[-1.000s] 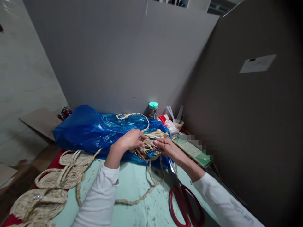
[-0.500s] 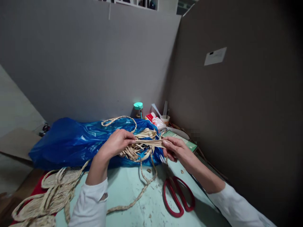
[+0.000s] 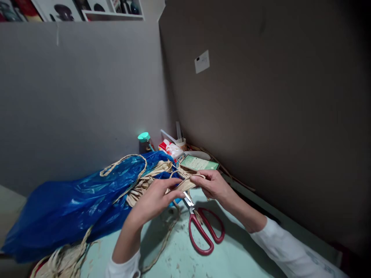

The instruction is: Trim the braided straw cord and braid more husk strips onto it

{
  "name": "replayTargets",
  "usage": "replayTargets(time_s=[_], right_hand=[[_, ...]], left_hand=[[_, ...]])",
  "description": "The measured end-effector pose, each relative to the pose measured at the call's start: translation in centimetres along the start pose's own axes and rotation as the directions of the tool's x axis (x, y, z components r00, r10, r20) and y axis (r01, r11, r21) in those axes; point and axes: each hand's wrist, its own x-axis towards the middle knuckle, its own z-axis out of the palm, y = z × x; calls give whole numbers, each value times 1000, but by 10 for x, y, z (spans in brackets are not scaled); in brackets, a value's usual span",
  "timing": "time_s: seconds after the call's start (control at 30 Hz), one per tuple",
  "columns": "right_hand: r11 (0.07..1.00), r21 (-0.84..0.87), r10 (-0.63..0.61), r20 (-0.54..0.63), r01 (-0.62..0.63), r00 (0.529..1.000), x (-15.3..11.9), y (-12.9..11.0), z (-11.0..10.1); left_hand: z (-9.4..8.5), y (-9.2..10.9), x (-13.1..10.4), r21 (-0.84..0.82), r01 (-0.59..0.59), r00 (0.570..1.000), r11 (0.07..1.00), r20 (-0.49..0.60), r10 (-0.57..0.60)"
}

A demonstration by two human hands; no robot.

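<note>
You're risking a snag: the fibre strip (image 3: pixel 187 184) is sitting btwn your two hands, its lower edge hanging just about over the blade tips of the scissors (image 3: pixel 191 210), so a quick dip could be catching fibre or nicking a L fingertip. Uneven pull is prob the other worry; w/ the strip looking thin & dry, it could be splitting lengthwise or slipping from the L side. Loose strips (image 3: pixel 137 193) are spilling from the blue bag (image 3: pixel 87 193) close by, & the braided cord (image 3: pixel 166 237) is trailing below on the counter (image 3: pixel 237 251), so tangling is poss if either is getting hooked

Pose: your L hand (image 3: pixel 155 200) is reaching in from lower L, forearm rising steeply, back of hand showing, thumb & fingers parting around the strip's near end; can't tell how firmly they're gripping. Your R hand (image 3: pixel 216 185) is coming in at a shallower slant from lower R, thumb & index pinching the far end, other fingers curling under. Both are hovering above the counter, fingertips nearly meeting
</note>
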Motion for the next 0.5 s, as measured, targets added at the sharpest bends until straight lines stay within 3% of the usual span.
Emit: replayTargets(time_s=[0.2,0.3,0.37,0.43,0.5], right_hand=[[967,-193,-180,-60,166,982,-3,5,-1],[922,-320,-266,-110,219,958,-4,9,-1],[905,-366,-262,-79,216,962,-4,11,-1],[897,-383,-245,-12,222,970,-4,11,0],[888,-397,-230,58,234,971,-7,12,2]], left_hand=[[48,14,19,-232,14,988,973,-149,-50],[61,16,20,-73,32,975,997,-217,-47],[58,14,17,158,127,972,979,-216,-91],[45,6,10,365,247,963,897,-198,-185],[26,-10,1,430,345,935,835,-239,-263]])
